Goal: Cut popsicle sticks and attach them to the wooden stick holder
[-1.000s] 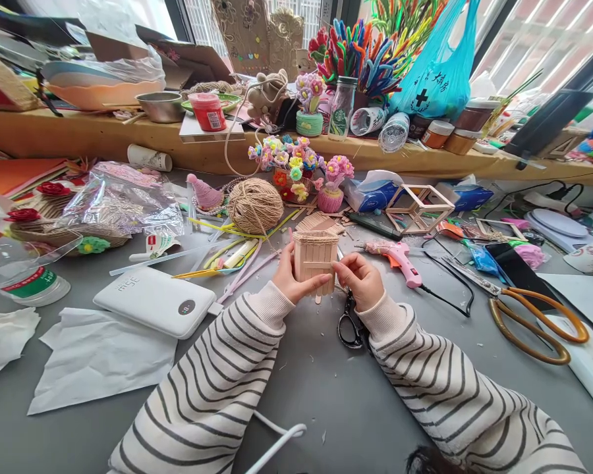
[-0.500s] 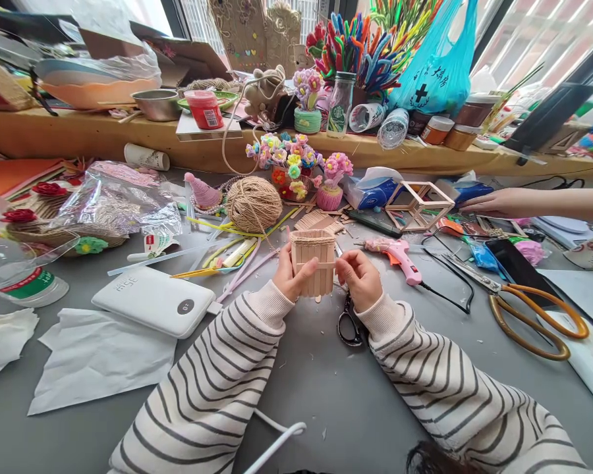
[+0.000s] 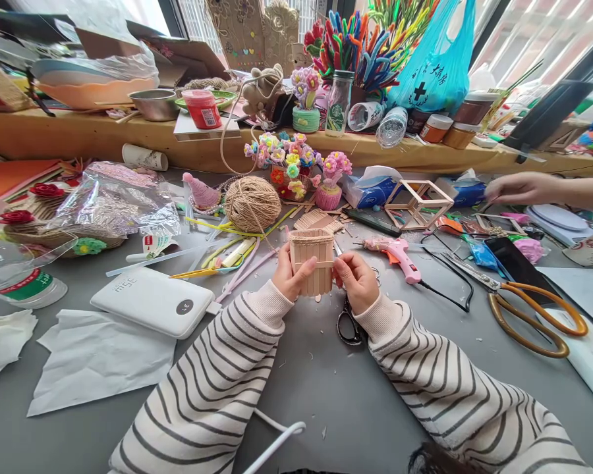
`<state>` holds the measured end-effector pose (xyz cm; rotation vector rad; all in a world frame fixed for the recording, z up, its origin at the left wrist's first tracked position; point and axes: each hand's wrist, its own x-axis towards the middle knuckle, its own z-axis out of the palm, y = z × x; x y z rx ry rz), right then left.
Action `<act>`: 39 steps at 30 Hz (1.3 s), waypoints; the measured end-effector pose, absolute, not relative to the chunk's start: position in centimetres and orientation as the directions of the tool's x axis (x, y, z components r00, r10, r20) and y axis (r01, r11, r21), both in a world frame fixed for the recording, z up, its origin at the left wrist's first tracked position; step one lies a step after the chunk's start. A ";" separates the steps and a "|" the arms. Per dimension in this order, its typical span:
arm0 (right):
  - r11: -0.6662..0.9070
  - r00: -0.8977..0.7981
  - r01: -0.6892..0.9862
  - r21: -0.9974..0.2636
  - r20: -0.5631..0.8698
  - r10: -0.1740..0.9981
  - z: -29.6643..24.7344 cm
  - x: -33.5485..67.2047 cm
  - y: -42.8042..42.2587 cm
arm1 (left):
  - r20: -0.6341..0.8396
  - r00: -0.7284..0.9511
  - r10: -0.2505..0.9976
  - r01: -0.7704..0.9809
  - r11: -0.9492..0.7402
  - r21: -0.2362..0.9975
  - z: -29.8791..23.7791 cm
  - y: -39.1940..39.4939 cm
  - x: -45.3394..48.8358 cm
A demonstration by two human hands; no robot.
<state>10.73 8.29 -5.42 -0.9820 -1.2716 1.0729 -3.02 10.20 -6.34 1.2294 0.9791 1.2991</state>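
My left hand [image 3: 294,271] is closed around a small wooden-stick bucket [image 3: 312,250], upright above the table, its thumb across the front. Twine circles the bucket's rim. A thin wooden stick [image 3: 323,264] lies level across the front. My right hand [image 3: 356,280] pinches this stick's right end beside the bucket; the fingertips partly hide it. Under and beside my right hand lie black-handled scissors [image 3: 348,326]. To the right is a pink hot glue gun [image 3: 395,255]; a ball of twine [image 3: 253,203] sits behind my left hand.
Large orange-handled scissors [image 3: 538,316] and a black phone [image 3: 516,263] lie at right. At left are a white power bank [image 3: 153,301], paper and a plastic bottle [image 3: 32,286]. A wooden stick frame [image 3: 420,204] stands behind. Another person's hand [image 3: 518,189] reaches in from the right.
The other person's hand has drawn back to the right and lifted, blurred by motion. My right hand has shifted slightly left, toward the bucket. My left hand keeps its hold.
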 end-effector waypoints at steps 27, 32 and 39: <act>0.343 -0.025 -0.036 -0.939 0.344 0.939 -6.1 10.8 8.5 | 0.153 0.021 0.988 -0.162 -0.148 0.976 -5.9 9.7 -2.9; 0.321 -0.036 -0.030 -0.947 0.322 0.946 -5.9 10.7 8.3 | 0.134 0.045 0.990 -0.117 -0.128 0.985 -6.3 10.0 -3.1; 0.303 -0.018 -0.047 -0.952 0.304 0.953 -5.5 10.6 8.1 | 0.177 0.016 0.984 -0.125 -0.174 0.977 -5.9 9.9 -2.9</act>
